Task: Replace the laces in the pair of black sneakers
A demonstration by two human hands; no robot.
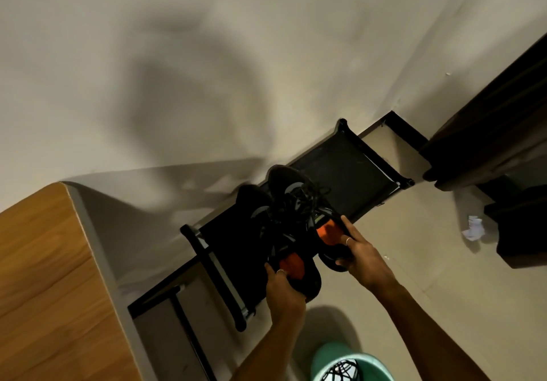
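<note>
The left hand gripped the heel of the nearer sneaker, fingers curled over its rim by the orange lining. The right hand held the heel of the other sneaker the same way, thumb under the sole. Both black shoes sat at the centre of the frame, toes toward the wall, over the dark shelf of a shoe rack; I could not tell whether they rested on it or hung just above. Their old laces lay in a loose tangle.

To carry them off cleanly, it seemed best to keep each heel pinched firmly and lift both level, so the dangling laces would not snag the rack's frame. The rack's rails ran close on either side, and a wooden tabletop crowded the lower left. Open floor lay to the right, past a scrap of paper, with a green basket near the bottom edge.
</note>
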